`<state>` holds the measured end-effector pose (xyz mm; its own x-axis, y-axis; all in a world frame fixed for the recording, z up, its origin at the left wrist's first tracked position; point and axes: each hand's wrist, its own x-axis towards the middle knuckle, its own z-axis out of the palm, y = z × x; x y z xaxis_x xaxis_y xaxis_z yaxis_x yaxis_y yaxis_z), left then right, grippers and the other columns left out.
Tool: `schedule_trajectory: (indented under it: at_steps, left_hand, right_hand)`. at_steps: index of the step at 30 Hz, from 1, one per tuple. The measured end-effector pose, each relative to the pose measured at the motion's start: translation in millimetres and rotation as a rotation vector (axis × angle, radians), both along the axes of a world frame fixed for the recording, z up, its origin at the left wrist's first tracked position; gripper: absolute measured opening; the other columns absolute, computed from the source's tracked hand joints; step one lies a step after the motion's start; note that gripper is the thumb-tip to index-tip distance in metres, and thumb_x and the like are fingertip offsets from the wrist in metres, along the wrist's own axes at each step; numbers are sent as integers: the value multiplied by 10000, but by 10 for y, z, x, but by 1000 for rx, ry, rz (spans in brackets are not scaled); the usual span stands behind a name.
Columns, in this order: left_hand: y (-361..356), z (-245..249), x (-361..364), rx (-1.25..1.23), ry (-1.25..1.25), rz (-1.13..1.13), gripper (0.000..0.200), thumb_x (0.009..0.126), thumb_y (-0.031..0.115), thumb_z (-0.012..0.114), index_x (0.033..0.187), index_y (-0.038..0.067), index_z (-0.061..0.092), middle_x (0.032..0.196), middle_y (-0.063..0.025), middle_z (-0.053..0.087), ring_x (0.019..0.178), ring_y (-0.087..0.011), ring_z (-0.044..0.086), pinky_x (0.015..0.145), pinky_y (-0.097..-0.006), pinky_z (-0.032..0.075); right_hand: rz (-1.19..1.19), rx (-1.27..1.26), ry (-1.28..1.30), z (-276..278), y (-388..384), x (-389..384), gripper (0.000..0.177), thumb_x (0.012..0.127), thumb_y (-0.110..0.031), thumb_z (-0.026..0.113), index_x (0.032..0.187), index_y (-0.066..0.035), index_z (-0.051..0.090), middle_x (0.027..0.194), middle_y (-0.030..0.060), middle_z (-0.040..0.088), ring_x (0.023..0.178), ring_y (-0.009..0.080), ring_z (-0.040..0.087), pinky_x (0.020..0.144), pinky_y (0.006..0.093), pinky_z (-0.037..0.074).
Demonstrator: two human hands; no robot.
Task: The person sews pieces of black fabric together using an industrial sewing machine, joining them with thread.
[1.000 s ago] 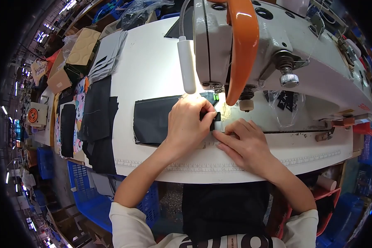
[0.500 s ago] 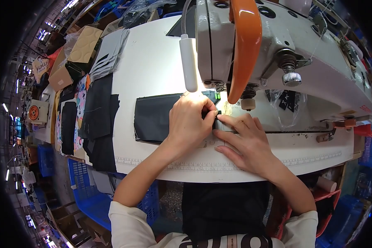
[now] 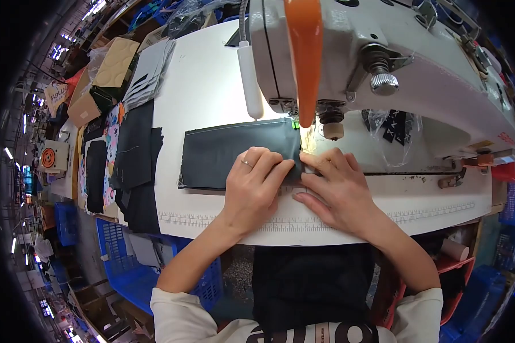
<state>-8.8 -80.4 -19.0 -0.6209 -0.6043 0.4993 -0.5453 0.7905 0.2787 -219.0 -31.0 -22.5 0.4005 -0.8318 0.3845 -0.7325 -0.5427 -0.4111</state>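
Note:
A black fabric panel (image 3: 229, 151) lies flat under the front of the sewing machine (image 3: 355, 68), its right edge near the needle area. My left hand (image 3: 254, 186) grips the panel near its lower right corner, with curled fingers on top and the thumb mostly hidden. At the panel's right edge, the bent fingers of my right hand (image 3: 340, 186) hold the fabric, with the thumb lower and apart from them. A small bright green piece (image 3: 295, 124) shows at the panel's upper right corner. An orange lever-shaped part (image 3: 304, 63) stands in front of the needle, hiding it.
A white lamp (image 3: 250, 83) hangs left of the machine head. A plastic bag with black pieces (image 3: 393, 128) lies under the machine arm. Dark fabric stacks (image 3: 134, 154) and grey pieces (image 3: 149, 74) are at left. A printed ruler (image 3: 212, 223) runs along the table's front edge.
My left hand has moved down and slightly left, away from the needle area, uncovering more of the panel. My right hand stays at the edge. The machine appears shifted left and up in view.

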Motion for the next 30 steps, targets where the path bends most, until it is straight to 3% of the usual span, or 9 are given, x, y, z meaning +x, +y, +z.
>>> schedule_trajectory:
  at_steps: [3,7,10,14,20,30]
  left_hand:
    - [8,6,-5,13,-3,2,401,679,-51,684,1078,-4,685,1035,-102,639,996,-329,624,845,-427,536]
    - [-5,-10,4,47,17,-36,385,710,-67,674,1093,-24,670,1170,-127,661,1146,-343,633,909,-435,555]
    - [-11,3,53,166,-88,-123,431,758,-69,655,1189,-56,645,1369,-171,605,1346,-343,548,1060,-434,505]
    - [28,154,103,156,-285,-177,445,835,5,609,1265,-107,599,1450,-216,536,1429,-343,461,1149,-419,428]
    - [55,91,108,127,-299,-176,447,896,40,568,1309,-132,568,1469,-233,514,1425,-347,461,1162,-429,411]
    - [75,37,99,39,-257,-143,404,924,63,564,1278,-129,588,1424,-232,542,1384,-350,503,1109,-428,463]
  right_hand:
    - [-5,-10,-6,-12,2,3,251,837,-287,790,993,-112,702,1336,20,597,1091,237,533,915,386,425]
    - [-3,-2,2,2,10,2,256,836,-272,791,1008,-106,699,1334,22,604,1106,235,538,924,393,427]
    - [-4,3,-20,28,1,-9,261,833,-239,791,1035,-99,701,1316,24,622,1109,236,550,927,394,434]
    - [-40,4,-80,38,-4,-68,273,828,-158,786,1077,-85,703,1258,27,664,1085,242,580,914,384,452]
    - [-85,-39,-95,29,14,-130,294,826,-40,754,1114,-66,703,1167,30,702,992,253,617,858,360,476]
    - [60,-64,-42,9,32,-99,291,823,-83,768,1110,-70,722,1186,19,701,976,226,625,848,353,464]
